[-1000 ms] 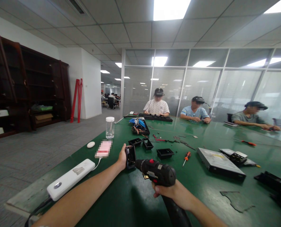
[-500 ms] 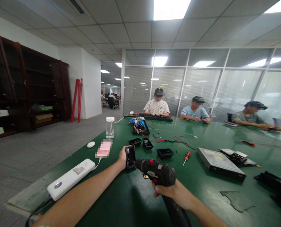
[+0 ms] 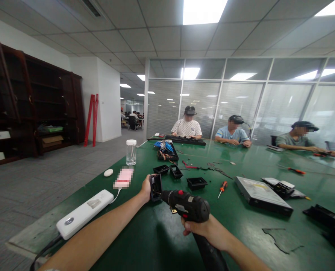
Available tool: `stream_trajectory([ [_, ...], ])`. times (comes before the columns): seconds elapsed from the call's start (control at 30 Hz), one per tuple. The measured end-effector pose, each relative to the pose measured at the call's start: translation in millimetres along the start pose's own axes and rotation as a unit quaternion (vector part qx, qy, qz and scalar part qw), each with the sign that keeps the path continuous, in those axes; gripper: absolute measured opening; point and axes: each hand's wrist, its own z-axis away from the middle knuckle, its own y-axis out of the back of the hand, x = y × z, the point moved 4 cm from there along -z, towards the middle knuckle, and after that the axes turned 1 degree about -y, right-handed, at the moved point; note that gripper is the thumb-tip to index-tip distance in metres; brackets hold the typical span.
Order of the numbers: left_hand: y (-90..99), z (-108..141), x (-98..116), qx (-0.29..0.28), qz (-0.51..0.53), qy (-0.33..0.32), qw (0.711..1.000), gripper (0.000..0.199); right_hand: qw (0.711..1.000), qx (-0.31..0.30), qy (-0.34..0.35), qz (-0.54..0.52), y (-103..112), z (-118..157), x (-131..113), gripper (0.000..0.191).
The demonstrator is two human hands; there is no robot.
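Note:
My left hand [image 3: 146,189] is closed on the left side of a small black plastic box [image 3: 156,187], tipped up on edge with its open face toward the right. My right hand [image 3: 202,227] grips the handle of a black cordless drill [image 3: 187,205] with red buttons. The drill's nose points left into the box's opening; whether the bit touches a screw there is too small to tell. Just beyond my left hand lie similar black boxes, one [image 3: 161,169] beside another [image 3: 176,171], and a third [image 3: 197,183] further right.
On the green table [image 3: 139,226] lie a white power strip [image 3: 85,213], a clear jar [image 3: 131,153], an orange screwdriver [image 3: 223,188], a silver disc drive [image 3: 263,196] and a parts tray [image 3: 167,149]. Three people sit across the table, one [image 3: 186,127] behind a long black part.
My hands, the drill and the black box hold almost the same positions. At the far right, a co-worker's hands have shifted slightly.

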Motion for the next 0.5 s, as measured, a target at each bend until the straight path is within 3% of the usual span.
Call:
stream_trajectory([
  [0.5,-3.4,3.1,1.7,-0.025,-0.011,0.002,1.000,0.027,1.000,0.007,-0.005,-0.004,-0.7,-0.3,2.1,0.026],
])
